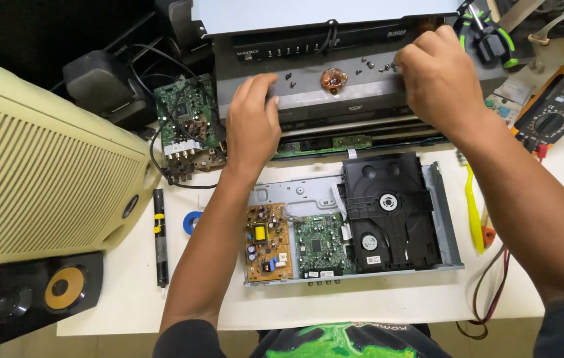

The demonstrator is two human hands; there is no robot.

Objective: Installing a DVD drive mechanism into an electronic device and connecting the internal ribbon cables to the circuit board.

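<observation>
- While both hands are stretched over the opened player [352, 219], the left hand [252, 122] is laid on the grey panel [308, 89] at the back of the table [375, 301], fingers curled loosely over its near edge; nothing is pinched.
- The right hand [438, 79] is placed at the panel's right end, fingers bent down among the small screws [368, 66]; whether one is pinched cannot be told.
- A copper coil [334, 79] is seen on the panel between the hands.
- A loose green circuit board [186, 122] is found just left of the left hand.
- A multimeter [557, 106] is seen to the right, a beige speaker [43, 172] far left.
- Green-handled pliers [491, 36] are set behind the right hand.
</observation>
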